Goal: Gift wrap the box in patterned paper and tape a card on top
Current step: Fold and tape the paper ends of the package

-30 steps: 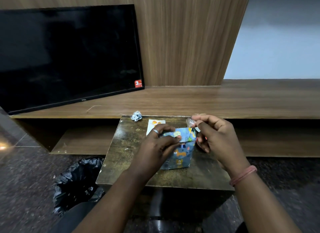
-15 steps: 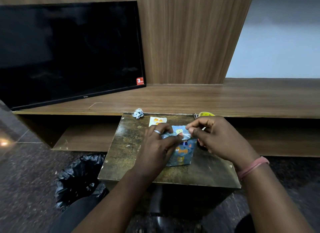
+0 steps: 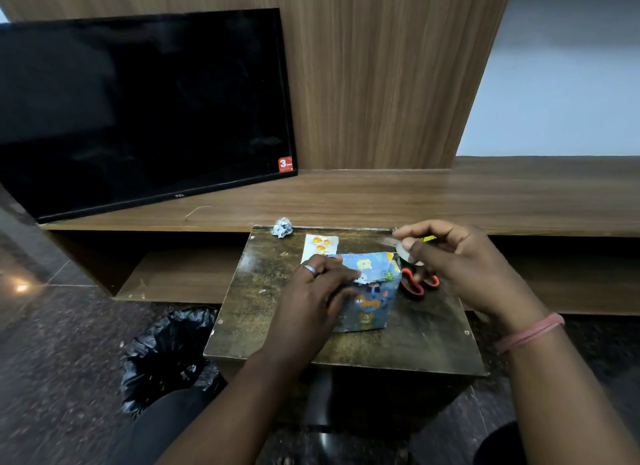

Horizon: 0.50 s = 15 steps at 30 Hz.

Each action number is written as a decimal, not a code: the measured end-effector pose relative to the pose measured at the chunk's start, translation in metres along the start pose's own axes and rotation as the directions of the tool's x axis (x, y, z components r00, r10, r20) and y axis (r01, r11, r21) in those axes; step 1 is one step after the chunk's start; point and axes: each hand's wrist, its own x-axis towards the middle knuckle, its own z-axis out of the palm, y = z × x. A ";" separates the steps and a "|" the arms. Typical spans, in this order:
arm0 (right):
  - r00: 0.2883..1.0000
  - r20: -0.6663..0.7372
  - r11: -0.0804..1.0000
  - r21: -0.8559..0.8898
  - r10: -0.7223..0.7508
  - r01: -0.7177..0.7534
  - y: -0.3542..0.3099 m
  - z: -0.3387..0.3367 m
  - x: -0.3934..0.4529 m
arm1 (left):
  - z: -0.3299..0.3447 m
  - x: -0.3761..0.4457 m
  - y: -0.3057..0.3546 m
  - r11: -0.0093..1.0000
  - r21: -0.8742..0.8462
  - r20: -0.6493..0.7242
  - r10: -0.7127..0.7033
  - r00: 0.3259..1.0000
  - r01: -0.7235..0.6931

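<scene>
Pinning box [image 3: 372, 291] under left fingers [image 3: 341, 277]

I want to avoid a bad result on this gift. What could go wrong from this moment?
1. The left hand alone holds the paper flap on the wrapped box; if it slips, the fold may open.
2. The right hand pinches a clear piece of tape in the air; it may curl and stick to itself.
3. The scissors lie right beside the box and could get knocked.
</scene>
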 end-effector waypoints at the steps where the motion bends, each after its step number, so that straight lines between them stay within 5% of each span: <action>1: 1.000 -0.025 0.991 0.135 0.008 -0.005 0.001 -0.001 0.000 | -0.001 0.001 -0.001 1.000 -0.013 -0.002 0.007 1.000 -0.007; 3: 0.998 -0.059 0.923 0.386 0.027 -0.002 0.004 -0.003 0.000 | -0.001 0.001 -0.001 1.000 -0.004 -0.033 0.024 0.999 -0.024; 6: 0.989 -0.137 0.848 0.529 0.052 0.028 0.009 -0.008 0.003 | 0.001 0.001 0.000 0.995 0.069 -0.065 0.070 0.995 -0.066; 15: 0.996 -0.081 0.852 0.523 0.028 0.018 0.004 0.043 0.005 | 0.002 0.002 0.000 0.994 0.082 -0.065 0.077 0.995 -0.071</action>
